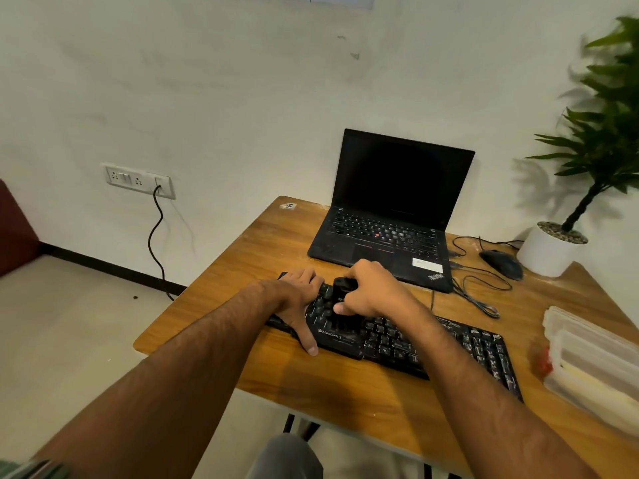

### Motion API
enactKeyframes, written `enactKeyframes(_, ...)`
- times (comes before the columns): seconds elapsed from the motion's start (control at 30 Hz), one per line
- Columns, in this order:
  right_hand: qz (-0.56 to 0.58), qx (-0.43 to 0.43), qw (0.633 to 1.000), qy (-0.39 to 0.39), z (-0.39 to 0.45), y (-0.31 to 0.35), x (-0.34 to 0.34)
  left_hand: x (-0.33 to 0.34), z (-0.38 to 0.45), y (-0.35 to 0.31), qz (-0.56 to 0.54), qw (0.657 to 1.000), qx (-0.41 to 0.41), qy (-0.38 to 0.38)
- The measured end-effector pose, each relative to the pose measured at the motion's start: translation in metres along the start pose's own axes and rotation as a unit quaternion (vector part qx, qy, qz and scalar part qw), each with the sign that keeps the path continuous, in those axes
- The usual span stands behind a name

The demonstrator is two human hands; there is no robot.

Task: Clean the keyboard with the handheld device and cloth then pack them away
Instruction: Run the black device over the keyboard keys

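Observation:
A black keyboard (415, 344) lies slanted across the wooden desk (345, 392). My left hand (299, 299) rests on its left end, fingers laid over the far edge and thumb stretched along the near edge, steadying it. My right hand (373, 288) grips a small black handheld device (340, 299) that stands upright on the keys just right of the left hand. No cloth is visible.
An open black laptop (390, 216) stands behind the keyboard. A black mouse (501, 262) with looped cables lies to its right, beside a white potted plant (549, 247). A translucent plastic box (594, 361) sits at the desk's right edge.

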State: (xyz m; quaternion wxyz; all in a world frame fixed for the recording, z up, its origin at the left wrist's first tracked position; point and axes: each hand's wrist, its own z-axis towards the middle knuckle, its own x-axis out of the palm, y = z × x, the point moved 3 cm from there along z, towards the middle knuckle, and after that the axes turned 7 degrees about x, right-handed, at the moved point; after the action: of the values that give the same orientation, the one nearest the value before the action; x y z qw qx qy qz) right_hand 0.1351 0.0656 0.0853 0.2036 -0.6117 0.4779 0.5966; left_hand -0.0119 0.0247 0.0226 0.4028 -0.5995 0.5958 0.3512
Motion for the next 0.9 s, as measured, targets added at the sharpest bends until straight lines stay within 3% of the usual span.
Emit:
enactKeyframes(0.1,-0.046,0.03,0.998,0.025,-0.002,-0.007,-0.01,0.0,0.002,0.001,-0.01,1.0,-0.003,0.004)
enactKeyframes(0.27,0.052,0.007,0.998,-0.033,-0.004,-0.009,-0.012,0.002,0.004,0.003,-0.008,1.0,-0.001,0.004)
enactKeyframes(0.5,0.05,-0.014,0.998,0.029,-0.015,-0.016,-0.01,0.001,0.004,0.002,-0.007,1.0,0.0,0.004)
enactKeyframes(0.63,0.097,-0.063,0.993,-0.009,-0.02,-0.004,-0.005,0.0,0.002,0.002,-0.009,1.0,0.001,-0.003)
enactKeyframes(0.83,0.027,-0.057,0.995,0.078,-0.027,-0.022,-0.004,0.0,0.002,0.001,-0.008,1.0,0.003,0.002)
enactKeyframes(0.9,0.027,-0.067,0.995,0.073,-0.026,-0.026,-0.015,0.0,0.004,0.0,-0.005,1.0,0.002,0.005)
